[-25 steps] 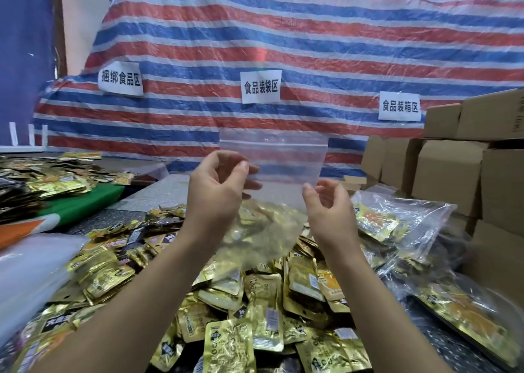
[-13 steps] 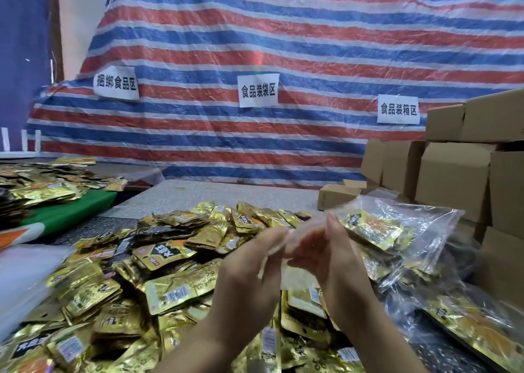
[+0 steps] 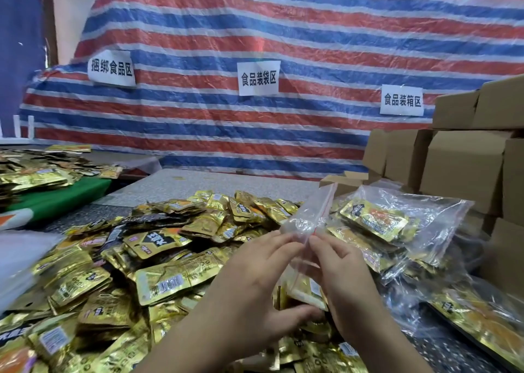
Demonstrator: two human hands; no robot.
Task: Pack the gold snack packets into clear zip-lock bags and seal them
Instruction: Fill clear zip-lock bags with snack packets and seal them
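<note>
Both hands [image 3: 300,276] around zip-lock bag [image 3: 307,219]

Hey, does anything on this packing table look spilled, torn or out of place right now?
Nothing looks damaged. The gold packets lie in a loose, untidy heap, which suits sorting. Both hands, left hand and right hand, pinch a clear zip bag that is crumpled but not visibly torn.

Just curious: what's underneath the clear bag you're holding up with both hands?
Under the clear zip-lock bag lies the heap of gold snack packets. The left hand and right hand cover those directly below, so the table there is hidden.
</note>
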